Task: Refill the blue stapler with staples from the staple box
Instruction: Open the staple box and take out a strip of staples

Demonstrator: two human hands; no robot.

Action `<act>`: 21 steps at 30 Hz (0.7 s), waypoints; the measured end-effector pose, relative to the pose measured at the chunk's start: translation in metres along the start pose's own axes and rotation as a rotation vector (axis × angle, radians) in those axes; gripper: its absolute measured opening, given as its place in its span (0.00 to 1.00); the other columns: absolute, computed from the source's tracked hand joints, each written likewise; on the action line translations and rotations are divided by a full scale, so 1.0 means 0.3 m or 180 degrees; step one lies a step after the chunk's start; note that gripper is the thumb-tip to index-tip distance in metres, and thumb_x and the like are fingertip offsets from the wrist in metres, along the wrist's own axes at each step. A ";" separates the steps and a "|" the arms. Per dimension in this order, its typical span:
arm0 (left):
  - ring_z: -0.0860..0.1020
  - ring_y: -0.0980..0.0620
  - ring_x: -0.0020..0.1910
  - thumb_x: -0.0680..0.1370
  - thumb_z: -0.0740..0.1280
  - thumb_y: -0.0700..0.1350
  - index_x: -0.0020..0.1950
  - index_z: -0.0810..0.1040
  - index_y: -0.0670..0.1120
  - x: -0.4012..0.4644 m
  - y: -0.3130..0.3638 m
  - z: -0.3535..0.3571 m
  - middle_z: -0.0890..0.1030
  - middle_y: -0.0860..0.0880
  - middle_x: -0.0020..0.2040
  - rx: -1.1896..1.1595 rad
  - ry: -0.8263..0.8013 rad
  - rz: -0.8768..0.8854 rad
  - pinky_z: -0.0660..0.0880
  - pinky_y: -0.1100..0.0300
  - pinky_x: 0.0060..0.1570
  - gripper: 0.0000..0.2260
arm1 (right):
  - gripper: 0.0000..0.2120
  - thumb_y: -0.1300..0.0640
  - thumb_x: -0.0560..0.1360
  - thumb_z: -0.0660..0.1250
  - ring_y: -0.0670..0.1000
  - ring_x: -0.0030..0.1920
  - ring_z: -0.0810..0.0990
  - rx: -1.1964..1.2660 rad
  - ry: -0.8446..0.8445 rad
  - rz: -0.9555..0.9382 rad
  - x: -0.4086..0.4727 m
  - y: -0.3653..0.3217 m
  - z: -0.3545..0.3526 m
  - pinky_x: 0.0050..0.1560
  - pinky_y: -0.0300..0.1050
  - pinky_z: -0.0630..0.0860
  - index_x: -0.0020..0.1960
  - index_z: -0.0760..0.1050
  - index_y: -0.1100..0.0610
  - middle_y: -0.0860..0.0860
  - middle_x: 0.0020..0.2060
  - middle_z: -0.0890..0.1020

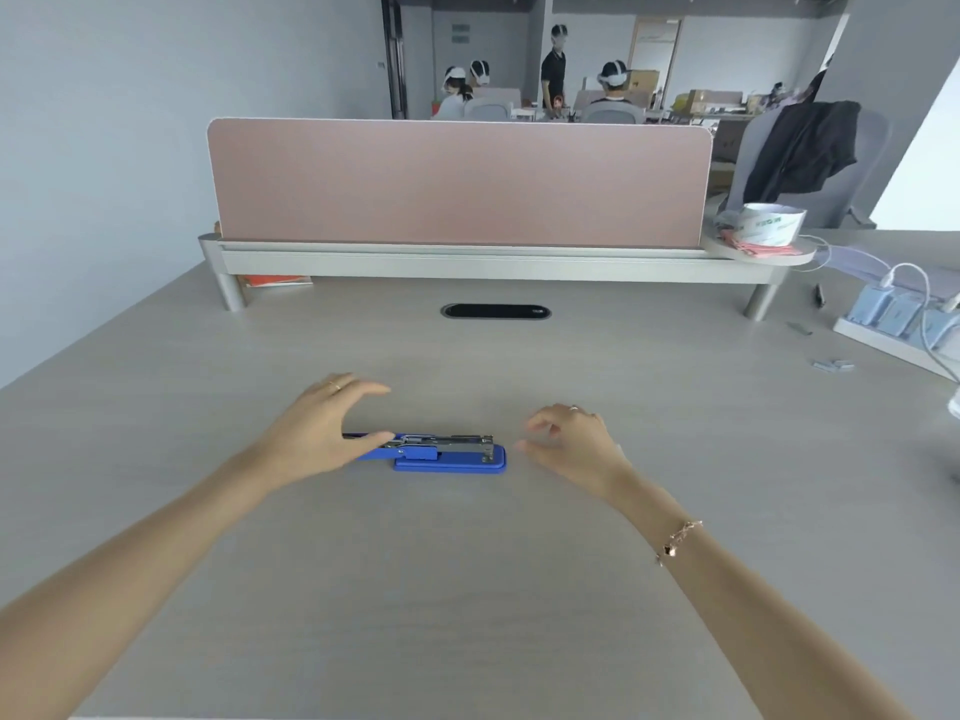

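Note:
The blue stapler [447, 454] lies flat on the grey desk [467, 589], its top arm swung back to the left and the metal staple channel exposed. My left hand [327, 428] hovers over the left end, fingers spread, the thumb touching the swung-back blue arm. My right hand [571, 441] floats just right of the stapler's front end, fingers loosely curled and apart, holding nothing. No staple box is in sight. A few loose staple strips [831, 364] lie far right on the desk.
A pink divider panel [460, 181] on a grey rail closes off the back of the desk, with a black cable slot [496, 311] in front of it. At the right stand a power strip with chargers [904, 324] and tape rolls [769, 223]. People sit beyond the divider.

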State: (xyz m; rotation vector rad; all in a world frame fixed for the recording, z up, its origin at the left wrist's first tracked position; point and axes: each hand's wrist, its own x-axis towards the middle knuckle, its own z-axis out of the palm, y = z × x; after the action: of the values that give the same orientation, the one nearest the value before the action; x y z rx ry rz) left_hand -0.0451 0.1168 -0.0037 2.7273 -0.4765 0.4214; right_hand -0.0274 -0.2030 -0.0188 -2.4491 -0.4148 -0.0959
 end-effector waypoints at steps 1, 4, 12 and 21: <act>0.73 0.56 0.60 0.71 0.67 0.62 0.61 0.75 0.53 0.033 0.054 0.007 0.78 0.55 0.58 0.0013 -0.0001 0.0165 0.64 0.67 0.59 0.23 | 0.10 0.52 0.72 0.69 0.47 0.47 0.73 0.0020 0.0068 0.0031 -0.010 0.022 -0.030 0.60 0.49 0.68 0.51 0.79 0.54 0.45 0.47 0.79; 0.75 0.54 0.59 0.74 0.68 0.58 0.59 0.78 0.51 0.123 0.221 0.053 0.80 0.54 0.57 0.0010 -0.0210 0.0614 0.68 0.63 0.60 0.17 | 0.10 0.53 0.72 0.70 0.51 0.49 0.75 -0.0026 0.0158 0.0147 -0.055 0.098 -0.108 0.60 0.51 0.69 0.51 0.79 0.54 0.49 0.51 0.81; 0.75 0.53 0.57 0.74 0.67 0.59 0.59 0.78 0.50 0.240 0.510 0.218 0.80 0.52 0.55 0.0237 -0.0515 0.1109 0.69 0.60 0.46 0.18 | 0.10 0.52 0.70 0.70 0.51 0.49 0.73 0.0003 0.0346 0.0476 -0.151 0.268 -0.188 0.50 0.43 0.70 0.51 0.79 0.53 0.48 0.49 0.78; 0.75 0.53 0.54 0.69 0.70 0.64 0.57 0.78 0.51 0.255 0.544 0.294 0.78 0.53 0.52 0.0042 -0.1011 0.0296 0.74 0.56 0.49 0.23 | 0.20 0.49 0.68 0.73 0.49 0.48 0.74 0.0428 0.0191 0.0661 -0.159 0.263 -0.162 0.50 0.42 0.70 0.57 0.74 0.51 0.46 0.42 0.78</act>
State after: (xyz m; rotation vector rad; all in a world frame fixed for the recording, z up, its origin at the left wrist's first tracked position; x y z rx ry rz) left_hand -0.0170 -0.0816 -0.0119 2.8030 -0.6857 0.0100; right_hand -0.0458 -0.3043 -0.0349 -2.3350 -0.1344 -0.0512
